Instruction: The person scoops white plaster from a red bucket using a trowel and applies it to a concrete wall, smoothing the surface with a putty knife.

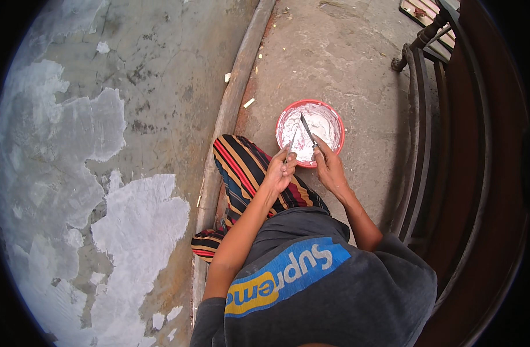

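Note:
A round red plastic basin (341, 124) holding thick white paste (324, 120) stands on the ground ahead of me. My left hand (280, 172) is closed around the lower end of a thin, paste-smeared putty knife (293, 139). In my right hand (331, 169) is a second putty knife (307, 127) with a narrow dark blade, its handle gripped between thumb and fingers. Both blades point away from me over the basin, their tips close together; I cannot tell whether they touch each other or the paste.
On the left rises a grey wall (155, 98) with white patches (140, 225) and a raised ledge (233, 95) along its foot. A dark wooden bench (418, 127) stands close on the right. Small pale scraps (248, 103) lie on the concrete floor (328, 52).

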`<state>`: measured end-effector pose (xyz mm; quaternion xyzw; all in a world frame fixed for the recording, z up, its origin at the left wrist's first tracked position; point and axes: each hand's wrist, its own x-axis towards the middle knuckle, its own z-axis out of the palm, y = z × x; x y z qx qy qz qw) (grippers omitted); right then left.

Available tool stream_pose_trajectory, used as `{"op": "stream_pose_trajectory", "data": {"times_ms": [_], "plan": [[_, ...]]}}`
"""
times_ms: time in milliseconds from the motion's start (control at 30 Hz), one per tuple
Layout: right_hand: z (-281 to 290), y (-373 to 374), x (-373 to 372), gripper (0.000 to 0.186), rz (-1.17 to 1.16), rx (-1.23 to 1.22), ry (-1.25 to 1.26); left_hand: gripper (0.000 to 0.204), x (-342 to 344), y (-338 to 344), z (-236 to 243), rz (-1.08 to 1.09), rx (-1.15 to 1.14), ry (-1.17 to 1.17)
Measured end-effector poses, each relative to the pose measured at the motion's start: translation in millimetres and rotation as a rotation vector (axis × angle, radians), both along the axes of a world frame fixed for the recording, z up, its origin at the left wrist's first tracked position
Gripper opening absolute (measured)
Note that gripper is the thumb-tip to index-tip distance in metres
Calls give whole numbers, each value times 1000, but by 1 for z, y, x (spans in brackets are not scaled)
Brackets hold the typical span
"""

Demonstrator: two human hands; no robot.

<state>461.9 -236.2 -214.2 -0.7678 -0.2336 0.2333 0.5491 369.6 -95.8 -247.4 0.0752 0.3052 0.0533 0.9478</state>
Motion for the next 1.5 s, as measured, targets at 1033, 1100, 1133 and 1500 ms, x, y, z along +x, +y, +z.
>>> {"op": "stream_pose_trajectory", "data": {"times_ms": [1033,1100,1133,1500], "plan": [[-129,-57,75,32,197,-586,-335,65,-140,48,37,336,692,392],[-130,-58,80,33,210,-604,-332,52,-153,52,37,411,716,299],[-134,-60,82,33,208,-612,-346,47,-155,52,42,445,703,333],[-137,-47,113,26,125,-652,-470,42,-189,51,29,554,709,379]]}}
